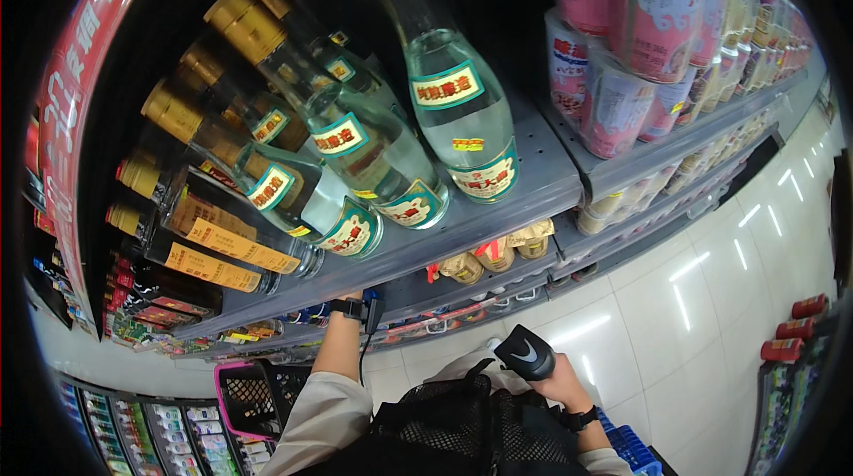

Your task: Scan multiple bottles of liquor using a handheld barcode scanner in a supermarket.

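Observation:
My right hand (pixel 562 381) is closed around a black handheld barcode scanner (pixel 525 353), held low in front of my body. My left arm reaches under the front edge of the shelf (pixel 466 229); the left hand (pixel 360 295) is almost wholly hidden there, so what it touches does not show. A black strap with a small device (pixel 374 314) and a cable is at that wrist. Above, on the shelf, stand clear glass liquor bottles (pixel 460 123) with gold caps and green-edged labels. Dark bottles with orange labels (pixel 213 267) are to their left.
Pink cans (pixel 616 106) are stacked on the right-hand shelf. Below are squat paper-topped jars (pixel 496 256). A black basket with a pink rim (pixel 223 403) is at lower left, a blue basket (pixel 626 446) at lower right. Tiled floor (pixel 640 323) runs along the shelves.

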